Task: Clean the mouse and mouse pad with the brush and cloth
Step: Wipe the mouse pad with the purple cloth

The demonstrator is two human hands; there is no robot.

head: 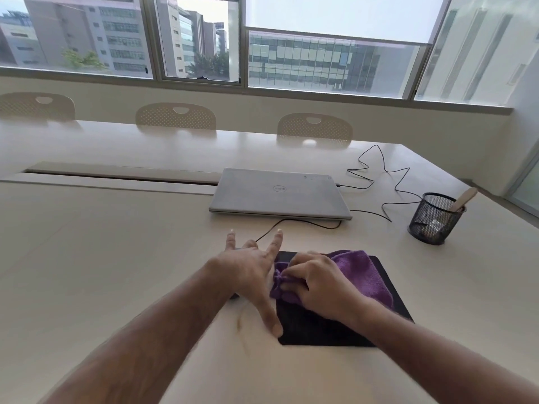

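Right hand [316, 282] grips a bunched purple cloth [358, 272], fingers curled into the folds, the cloth pressed down on the black mouse pad [388, 290]. Cloth covers the pad's far middle and trails toward its right edge; the near part of the pad is bare.

Left hand [250, 269] spread wide, fingers straight and fanned, holding nothing that can be seen. Thumb tip reaches down to the pad's near left corner; index finger lies along the pad's far left edge. The palm sits over a dark shape just left of the pad, only a sliver showing beneath it. A thin black cable [294, 221] runs from under the fingers toward the laptop, so the shape is likely the mouse, but too hidden to be sure.

Closed silver Dell laptop [280, 193] beyond the pad, lid down. Second black cable [379, 170] plugged into its right side, looping in loose kinks across the table [102, 243].

Black mesh pen cup [434, 220] stands well to the right of the laptop, upright. A pale wooden handle [463, 198] leans out of it, possibly the brush; head not visible.

Three perforated chair backs [175, 115] line the far side of the table. Windows [201, 39] beyond, showing office buildings.
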